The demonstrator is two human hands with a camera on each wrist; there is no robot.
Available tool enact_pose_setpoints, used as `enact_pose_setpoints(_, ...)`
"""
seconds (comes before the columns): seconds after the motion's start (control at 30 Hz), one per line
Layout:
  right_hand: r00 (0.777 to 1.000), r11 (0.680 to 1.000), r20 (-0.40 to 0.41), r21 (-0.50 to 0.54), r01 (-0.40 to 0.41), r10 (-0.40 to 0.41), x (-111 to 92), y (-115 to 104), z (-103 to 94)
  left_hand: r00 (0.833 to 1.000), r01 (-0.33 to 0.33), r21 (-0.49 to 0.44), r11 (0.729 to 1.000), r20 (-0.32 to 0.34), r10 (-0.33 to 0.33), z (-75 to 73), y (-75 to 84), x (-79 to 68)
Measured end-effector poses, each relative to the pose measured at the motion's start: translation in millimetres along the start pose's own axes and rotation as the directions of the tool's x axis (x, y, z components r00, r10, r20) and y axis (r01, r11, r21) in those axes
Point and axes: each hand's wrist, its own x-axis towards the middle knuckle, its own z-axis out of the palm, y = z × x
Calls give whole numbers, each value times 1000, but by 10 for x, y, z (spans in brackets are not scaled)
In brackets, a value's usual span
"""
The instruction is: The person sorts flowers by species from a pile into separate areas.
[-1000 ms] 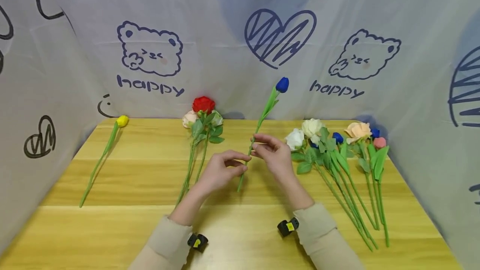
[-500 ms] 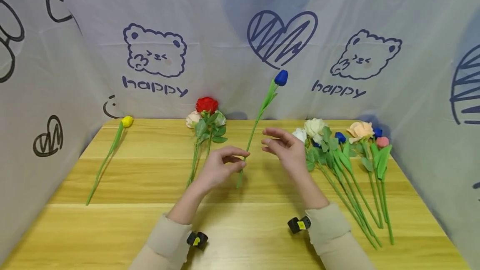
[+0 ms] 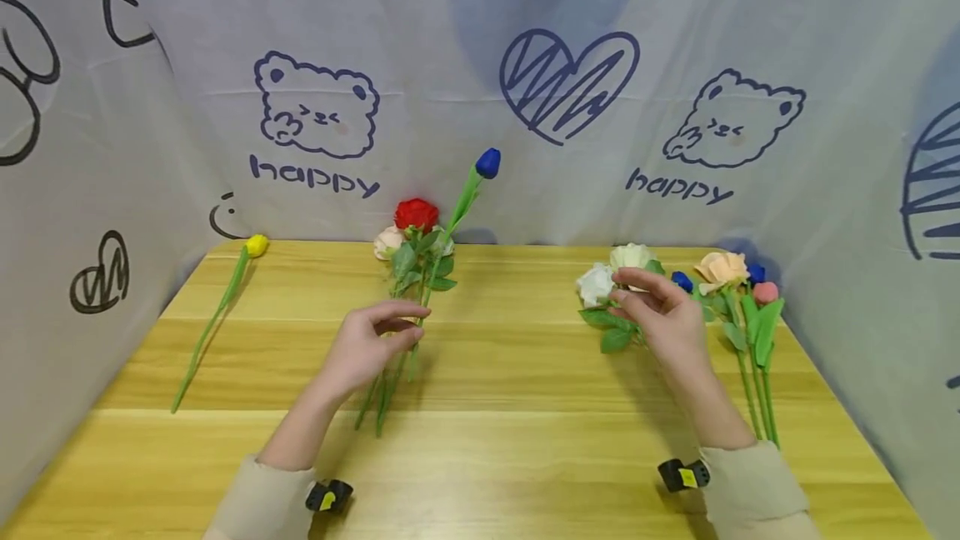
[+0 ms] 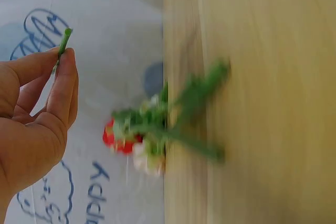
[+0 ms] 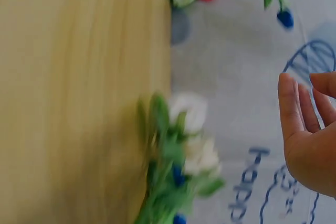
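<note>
Between thumb and fingers my left hand (image 3: 378, 342) pinches the stem of a blue tulip (image 3: 488, 163), which leans up and to the right above the table. In the head view its stem overlaps a small bunch with a red rose (image 3: 416, 215) and a pale pink rose (image 3: 388, 243). The left wrist view shows the stem's cut end (image 4: 67, 32) poking out past the fingertips. My right hand (image 3: 667, 319) holds nothing; its fingers are apart from the thumb, over the right-hand flowers, nearest a white rose (image 3: 596, 283). It hides part of those flowers and stems.
A yellow tulip (image 3: 257, 246) lies alone at the left of the wooden table (image 3: 510, 440). At the right lie a peach rose (image 3: 722, 271), a pink tulip (image 3: 766, 293) and blue tulips. A printed curtain (image 3: 442, 65) stands behind the table's far edge.
My right hand has let go of the blue tulip's stem and moved right, over the white roses. The left hand has carried the tulip left, in front of the red rose bunch.
</note>
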Motion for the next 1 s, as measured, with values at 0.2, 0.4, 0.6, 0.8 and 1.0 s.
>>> enact_pose_setpoints(0.2, 996, 995, -56, -80, -67, 63, -165, 53, -461, 998, 51, 74, 996, -49, -47, -370, -74, -139)
enact_pose_setpoints(0.4, 990, 973, -48, -181, -142, 136, -314, 144, -883, 993, 92, 194, 977, -94, -74, -765, -136, -292)
enact_pose_setpoints(0.6, 969, 807, -13, -552, -211, 245, -383, 233, -1197, 990, 119, 303, 946, -107, -91, -1120, -265, -413)
enact_pose_setpoints(0.8, 939, 627, 18, -749, -214, 343, -385, 284, -1370, 991, 125, 364, 923, -92, -98, -1380, -475, -468)
enact_pose_setpoints(1.0, 931, 558, 56, -813, -167, 361, -345, 338, -1463, 983, 186, 389, 902, -81, -167, -1595, -655, -496)
